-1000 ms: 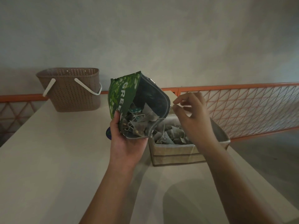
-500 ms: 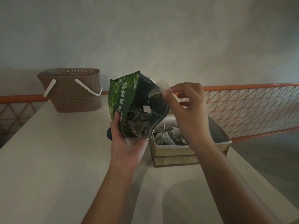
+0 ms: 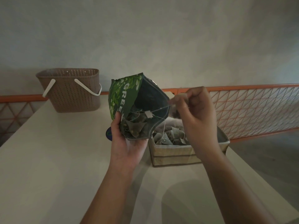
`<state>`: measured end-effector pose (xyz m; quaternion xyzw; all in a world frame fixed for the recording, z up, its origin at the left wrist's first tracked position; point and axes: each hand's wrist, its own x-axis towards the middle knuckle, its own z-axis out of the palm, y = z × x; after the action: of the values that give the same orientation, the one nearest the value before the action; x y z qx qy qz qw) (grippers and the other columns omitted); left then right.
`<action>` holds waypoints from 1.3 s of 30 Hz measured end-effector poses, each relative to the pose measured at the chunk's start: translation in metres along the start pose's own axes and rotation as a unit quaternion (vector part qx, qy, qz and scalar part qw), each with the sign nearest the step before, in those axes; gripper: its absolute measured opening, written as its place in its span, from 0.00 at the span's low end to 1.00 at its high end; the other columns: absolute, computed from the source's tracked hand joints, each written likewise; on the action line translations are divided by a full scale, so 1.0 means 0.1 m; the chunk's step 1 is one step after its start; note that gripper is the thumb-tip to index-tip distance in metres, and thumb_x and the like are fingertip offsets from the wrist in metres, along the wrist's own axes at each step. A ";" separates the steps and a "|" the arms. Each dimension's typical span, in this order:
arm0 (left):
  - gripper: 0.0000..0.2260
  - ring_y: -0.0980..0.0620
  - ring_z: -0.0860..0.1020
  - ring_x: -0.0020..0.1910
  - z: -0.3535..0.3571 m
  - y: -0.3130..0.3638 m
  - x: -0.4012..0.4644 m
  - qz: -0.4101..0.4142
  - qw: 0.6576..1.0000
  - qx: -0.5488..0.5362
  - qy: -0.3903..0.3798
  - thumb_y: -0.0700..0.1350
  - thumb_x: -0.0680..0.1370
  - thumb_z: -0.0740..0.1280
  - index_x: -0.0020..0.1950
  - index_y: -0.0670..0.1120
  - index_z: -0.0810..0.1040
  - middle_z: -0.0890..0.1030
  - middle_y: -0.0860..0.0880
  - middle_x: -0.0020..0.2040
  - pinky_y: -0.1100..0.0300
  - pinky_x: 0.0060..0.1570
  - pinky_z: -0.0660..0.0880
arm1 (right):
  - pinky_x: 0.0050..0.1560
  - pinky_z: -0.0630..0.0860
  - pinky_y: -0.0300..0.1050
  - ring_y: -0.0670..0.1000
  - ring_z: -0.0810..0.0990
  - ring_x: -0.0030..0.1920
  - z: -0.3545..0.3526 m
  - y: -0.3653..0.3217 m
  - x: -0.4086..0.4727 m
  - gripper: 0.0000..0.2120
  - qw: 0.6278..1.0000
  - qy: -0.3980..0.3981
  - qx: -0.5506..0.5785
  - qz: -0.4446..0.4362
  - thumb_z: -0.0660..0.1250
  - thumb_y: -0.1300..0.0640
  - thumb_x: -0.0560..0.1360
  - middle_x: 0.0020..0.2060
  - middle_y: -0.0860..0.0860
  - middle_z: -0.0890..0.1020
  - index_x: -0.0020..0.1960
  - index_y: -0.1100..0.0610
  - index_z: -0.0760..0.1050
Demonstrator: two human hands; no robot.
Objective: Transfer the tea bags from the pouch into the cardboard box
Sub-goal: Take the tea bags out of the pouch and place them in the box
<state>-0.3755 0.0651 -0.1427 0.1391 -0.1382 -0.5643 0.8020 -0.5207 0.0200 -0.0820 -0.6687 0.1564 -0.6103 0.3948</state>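
My left hand [image 3: 127, 144] grips the bottom of a green tea pouch [image 3: 124, 96], held up with its open mouth facing me; several pyramid tea bags [image 3: 135, 125] lie inside. My right hand [image 3: 197, 113] pinches a tea bag [image 3: 179, 98] just right of the pouch mouth, above the cardboard box [image 3: 174, 155]. A string with a white paper tag [image 3: 149, 114] stretches from that hand back across the pouch opening. The box stands on the table to the right of the pouch and holds several tea bags [image 3: 168, 136].
A brown perforated basket [image 3: 69, 91] with white handles stands at the table's far left. An orange wire-mesh railing [image 3: 252, 110] runs behind the pale table [image 3: 48, 159]. A small dark blue round object [image 3: 109, 134] peeks out beside my left hand.
My right hand pinched a tea bag at the pouch mouth and has drawn it out to the right over the box, its string now pulled taut. The left hand stays put with the pouch.
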 end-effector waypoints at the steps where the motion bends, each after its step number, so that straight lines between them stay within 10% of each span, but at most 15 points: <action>1: 0.25 0.45 0.81 0.64 0.01 0.00 0.00 0.002 1.000 0.000 0.002 0.59 0.82 0.59 0.77 0.50 0.72 0.80 0.46 0.70 0.54 0.53 0.82 | 0.38 0.76 0.49 0.53 0.79 0.36 0.00 0.02 -0.03 0.05 1.000 -0.004 -0.010 0.007 0.64 0.66 0.79 0.38 0.58 0.81 0.48 0.61 0.68; 5: 0.25 0.45 0.82 0.63 0.02 0.00 -0.01 0.007 1.000 -0.003 0.014 0.58 0.81 0.61 0.75 0.50 0.75 0.82 0.46 0.67 0.54 0.53 0.83 | 0.35 0.74 0.51 0.52 0.72 0.34 0.00 0.09 -0.08 0.08 0.997 -0.008 -0.070 0.041 0.58 0.67 0.81 0.35 0.54 0.72 0.54 0.56 0.69; 10: 0.24 0.44 0.78 0.68 0.01 -0.01 -0.01 0.002 1.000 -0.007 0.027 0.59 0.83 0.60 0.75 0.48 0.75 0.79 0.44 0.70 0.53 0.55 0.83 | 0.30 0.66 0.30 0.40 0.71 0.31 0.04 0.13 -0.07 0.08 0.971 -0.049 -0.221 0.072 0.60 0.57 0.81 0.36 0.41 0.74 0.53 0.50 0.77; 17: 0.26 0.45 0.77 0.69 -0.01 0.00 0.00 -0.003 1.000 -0.024 0.009 0.58 0.80 0.63 0.76 0.47 0.74 0.78 0.44 0.71 0.54 0.55 0.82 | 0.33 0.76 0.38 0.46 0.83 0.39 0.23 0.19 -0.08 0.16 0.843 -0.079 -0.527 -0.074 0.70 0.36 0.70 0.43 0.43 0.85 0.49 0.46 0.84; 25: 0.28 0.43 0.69 0.77 -0.05 -0.01 0.04 0.000 1.000 0.015 -0.013 0.59 0.81 0.59 0.79 0.48 0.69 0.72 0.42 0.77 0.52 0.65 0.76 | 0.35 0.66 0.40 0.49 0.75 0.34 0.37 0.04 0.00 0.13 0.779 -0.123 -0.615 -0.027 0.59 0.44 0.80 0.34 0.46 0.79 0.51 0.46 0.82; 30: 0.26 0.42 0.72 0.74 -0.04 0.00 0.03 -0.009 1.000 -0.002 -0.017 0.58 0.82 0.59 0.78 0.47 0.71 0.74 0.42 0.75 0.52 0.63 0.79 | 0.29 0.69 0.38 0.49 0.77 0.28 0.37 0.14 -0.01 0.10 0.789 -0.073 -0.607 -0.065 0.62 0.50 0.79 0.30 0.47 0.80 0.46 0.50 0.81; 39: 0.26 0.42 0.76 0.70 -0.02 0.02 0.01 -0.004 1.000 -0.016 0.005 0.59 0.80 0.62 0.75 0.48 0.74 0.78 0.43 0.71 0.53 0.56 0.82 | 0.35 0.75 0.44 0.49 0.80 0.35 0.20 0.12 -0.05 0.03 0.938 0.001 -0.320 0.135 0.66 0.52 0.76 0.33 0.48 0.81 0.44 0.49 0.78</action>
<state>-0.3726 0.0650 -0.1437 0.1294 -0.1251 -0.5688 0.8025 -0.4994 0.0226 -0.0929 -0.7320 0.4326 -0.4692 0.2384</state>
